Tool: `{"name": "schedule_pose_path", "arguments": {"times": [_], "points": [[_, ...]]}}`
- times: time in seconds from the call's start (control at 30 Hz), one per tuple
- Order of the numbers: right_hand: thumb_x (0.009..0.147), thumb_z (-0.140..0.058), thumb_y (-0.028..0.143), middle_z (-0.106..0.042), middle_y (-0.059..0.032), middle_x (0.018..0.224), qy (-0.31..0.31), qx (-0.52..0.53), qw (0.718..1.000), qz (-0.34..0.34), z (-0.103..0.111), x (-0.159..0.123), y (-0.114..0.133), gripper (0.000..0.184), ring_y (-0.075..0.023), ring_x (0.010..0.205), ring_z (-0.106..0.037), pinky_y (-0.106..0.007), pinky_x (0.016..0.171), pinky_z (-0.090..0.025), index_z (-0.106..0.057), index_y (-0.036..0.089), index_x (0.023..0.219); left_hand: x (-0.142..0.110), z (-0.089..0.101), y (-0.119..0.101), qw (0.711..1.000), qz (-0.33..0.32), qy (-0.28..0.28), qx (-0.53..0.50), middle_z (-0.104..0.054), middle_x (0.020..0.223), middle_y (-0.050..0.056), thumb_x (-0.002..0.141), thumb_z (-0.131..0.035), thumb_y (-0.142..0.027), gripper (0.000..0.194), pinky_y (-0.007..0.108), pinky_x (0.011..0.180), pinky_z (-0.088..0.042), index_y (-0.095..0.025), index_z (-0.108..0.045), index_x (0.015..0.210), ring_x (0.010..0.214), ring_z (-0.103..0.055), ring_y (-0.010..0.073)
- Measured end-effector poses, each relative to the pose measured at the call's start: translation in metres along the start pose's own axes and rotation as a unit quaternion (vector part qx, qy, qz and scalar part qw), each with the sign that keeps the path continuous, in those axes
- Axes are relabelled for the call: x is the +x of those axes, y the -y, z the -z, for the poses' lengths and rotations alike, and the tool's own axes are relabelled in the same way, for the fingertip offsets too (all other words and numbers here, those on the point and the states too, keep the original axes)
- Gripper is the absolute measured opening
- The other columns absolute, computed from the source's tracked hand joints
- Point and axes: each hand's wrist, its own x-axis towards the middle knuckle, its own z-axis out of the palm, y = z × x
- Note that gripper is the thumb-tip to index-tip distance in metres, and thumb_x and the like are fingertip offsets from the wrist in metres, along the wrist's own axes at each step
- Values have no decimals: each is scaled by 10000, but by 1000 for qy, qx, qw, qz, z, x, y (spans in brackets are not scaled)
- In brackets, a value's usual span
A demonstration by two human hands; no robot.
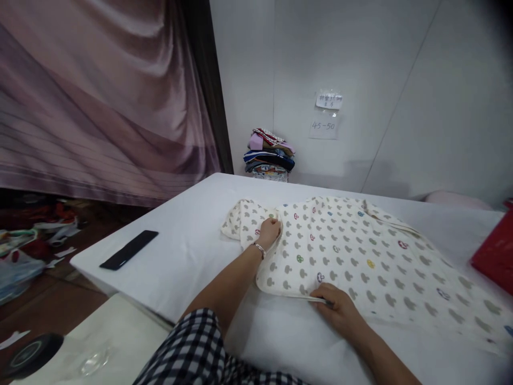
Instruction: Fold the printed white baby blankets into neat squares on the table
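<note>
Patterned cloth (340, 246) under the left hand (270, 232)

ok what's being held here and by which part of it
The mushroom-print cloth: the left hand grips it at an edge beside its narrow end; the right hand pinches the near edge, with a small dark item I can't identify.

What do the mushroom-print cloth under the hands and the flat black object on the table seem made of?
The mushroom-print cloth looks like soft, matte fabric, perhaps cotton: it folds and drapes loosely. The flat black object could be plastic or glass, smooth and slightly glossy, judging by its even dark surface and small glint.
</note>
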Motion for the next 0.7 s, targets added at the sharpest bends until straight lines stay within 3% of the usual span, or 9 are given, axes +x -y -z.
{"name": "schedule_pose_path", "arguments": {"times": [0.33, 0.47, 0.57, 0.7], "points": [[883, -469, 342, -628, -26, 787, 1, 4, 1000, 16, 0, 0, -3, 209, -166, 780, -573, -278, 702, -443, -649, 235, 882, 4, -5, -9, 997, -13, -4, 71, -620, 663, 43, 724, -627, -430, 261, 269, 670, -428, -180, -560, 684, 729, -602, 184], [883, -469, 345, -633, -30, 800, -3, 6, 1000, 11, -2, 0, -3, 211, -171, 791, -573, -285, 713, -449, -649, 236, 883, 4, -7, -17, 986, -19, -5, 165, -653, 816, 100, 651, -669, -489, 344, 302, 713, -424, -177, -542, 720, 849, -609, 247], [876, -479, 329, -629, -28, 790, -1, 5, 1000, 9, -2, -1, -3, 193, -170, 784, -570, -288, 712, -449, -648, 237, 876, 2, -9, -21, 978, -9, -3, 209, -654, 917, 143, 625, -685, -369, 274, 315, 760, -423, -164, -550, 747, 944, -600, 282], [866, -484, 302, -633, -27, 807, -2, -2, 1000, 6, -1, -2, -1, 176, -169, 794, -570, -291, 722, -453, -648, 239, 886, 5, 0, -30, 986, 5, -22, 168, -654, 905, 150, 597, -637, -164, 121, 307, 795, -422, -160, -539, 669, 979, -595, 275]]}}
